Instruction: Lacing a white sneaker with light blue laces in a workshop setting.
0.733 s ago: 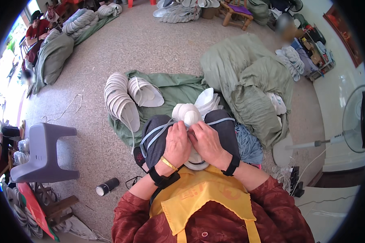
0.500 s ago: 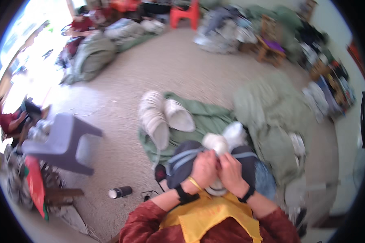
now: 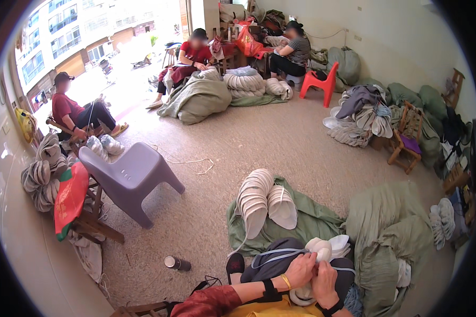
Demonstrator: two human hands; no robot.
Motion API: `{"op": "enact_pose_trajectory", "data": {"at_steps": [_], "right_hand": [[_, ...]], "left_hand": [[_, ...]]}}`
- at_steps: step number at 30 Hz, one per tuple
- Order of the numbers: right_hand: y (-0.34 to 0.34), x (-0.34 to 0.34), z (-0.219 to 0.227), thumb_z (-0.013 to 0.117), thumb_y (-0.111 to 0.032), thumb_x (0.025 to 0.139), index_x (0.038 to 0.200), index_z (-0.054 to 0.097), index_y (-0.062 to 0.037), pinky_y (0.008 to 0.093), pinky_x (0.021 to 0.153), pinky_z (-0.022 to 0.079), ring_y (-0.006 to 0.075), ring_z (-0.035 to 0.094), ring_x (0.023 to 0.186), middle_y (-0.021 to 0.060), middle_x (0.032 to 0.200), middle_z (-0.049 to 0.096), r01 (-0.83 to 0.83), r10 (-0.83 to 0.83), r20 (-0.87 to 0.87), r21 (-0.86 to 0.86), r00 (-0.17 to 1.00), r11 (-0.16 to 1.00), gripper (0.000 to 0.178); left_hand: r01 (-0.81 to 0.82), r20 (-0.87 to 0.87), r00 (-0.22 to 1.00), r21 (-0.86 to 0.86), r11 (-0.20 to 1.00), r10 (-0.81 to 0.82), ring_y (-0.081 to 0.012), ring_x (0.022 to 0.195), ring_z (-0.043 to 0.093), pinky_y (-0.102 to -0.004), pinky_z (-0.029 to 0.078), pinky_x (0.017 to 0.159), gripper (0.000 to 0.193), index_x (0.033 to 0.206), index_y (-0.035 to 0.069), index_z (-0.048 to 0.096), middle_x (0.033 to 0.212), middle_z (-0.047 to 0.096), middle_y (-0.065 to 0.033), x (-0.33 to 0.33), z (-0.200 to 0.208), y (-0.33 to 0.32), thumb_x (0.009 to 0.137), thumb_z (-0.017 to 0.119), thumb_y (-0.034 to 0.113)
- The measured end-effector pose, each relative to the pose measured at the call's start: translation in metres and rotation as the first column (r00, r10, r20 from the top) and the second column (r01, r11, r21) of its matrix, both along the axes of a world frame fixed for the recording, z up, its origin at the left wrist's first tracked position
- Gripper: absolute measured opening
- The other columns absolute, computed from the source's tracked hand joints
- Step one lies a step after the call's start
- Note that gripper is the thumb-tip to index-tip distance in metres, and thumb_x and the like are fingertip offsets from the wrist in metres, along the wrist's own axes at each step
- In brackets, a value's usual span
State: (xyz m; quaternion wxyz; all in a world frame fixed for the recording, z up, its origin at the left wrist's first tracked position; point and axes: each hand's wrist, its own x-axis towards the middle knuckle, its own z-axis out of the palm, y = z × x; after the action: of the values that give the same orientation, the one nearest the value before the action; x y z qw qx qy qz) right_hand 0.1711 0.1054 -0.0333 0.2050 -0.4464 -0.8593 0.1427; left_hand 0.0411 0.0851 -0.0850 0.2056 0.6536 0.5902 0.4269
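Observation:
Over my lap, my left hand [image 3: 300, 269] and my right hand [image 3: 325, 285] meet with bent fingers pressed together on a bundle of white, padded-looking fabric pieces [image 3: 319, 248]. The fingertips hide what exactly they pinch. Part of the bundle shows below my hands as a pale curved form [image 3: 301, 296]. More loose white pieces [image 3: 339, 246] lie just beyond it by my knee. A pale blue-grey strap [image 3: 272, 255] crosses my dark trousers. Ahead on a green cloth [image 3: 314, 219] stand two rows of nested, shoe-shaped white pieces [image 3: 256, 201], with a cord trailing from one.
A grey plastic chair [image 3: 132, 171] and a dark cylindrical flask [image 3: 177, 263] are on my left. Green sacking [image 3: 386, 222] is heaped at right. Farther off are a red chair [image 3: 321, 87], a wooden chair [image 3: 407, 137], and several seated people near piled pieces.
The view has swung left and upward, showing more of the doorway and the people. Both hands remain together at the white bundle. The earlier blur has cleared.

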Motion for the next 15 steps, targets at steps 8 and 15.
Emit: {"op": "enact_pose_trajectory", "data": {"at_steps": [8, 15], "right_hand": [[0.0004, -0.0037, -0.0005, 0.067, -0.006, 0.088, 0.084, 0.061, 0.0008, 0.0547, 0.066, 0.048, 0.0463, 0.064, 0.075, 0.0235, 0.081, 0.065, 0.029, -0.029, -0.037, -0.004, 0.999, 1.0, 0.01], [-0.0039, -0.0033, 0.0048, 0.069, -0.006, 0.087, 0.084, 0.06, 0.0011, 0.055, 0.066, 0.048, 0.0464, 0.064, 0.075, 0.0231, 0.08, 0.064, 0.007, -0.005, -0.043, 0.035, 0.999, 0.999, 0.011]], "left_hand": [[-0.029, 0.006, 1.0, 0.005, 1.0, 0.029, -0.0388, 0.088, 0.062, -0.0475, 0.05, 0.079, 0.026, 0.107, 0.0, 0.052, 0.091, 0.063, -0.0185, -0.0004, -0.0024, 0.0007, 0.085, 0.064, 0.007], [-0.027, 0.061, 0.998, 0.015, 1.0, 0.026, -0.0408, 0.09, 0.063, -0.0495, 0.051, 0.078, 0.024, 0.105, 0.0, 0.053, 0.092, 0.063, -0.0197, 0.0003, -0.0018, -0.0003, 0.086, 0.064, 0.009]]}}
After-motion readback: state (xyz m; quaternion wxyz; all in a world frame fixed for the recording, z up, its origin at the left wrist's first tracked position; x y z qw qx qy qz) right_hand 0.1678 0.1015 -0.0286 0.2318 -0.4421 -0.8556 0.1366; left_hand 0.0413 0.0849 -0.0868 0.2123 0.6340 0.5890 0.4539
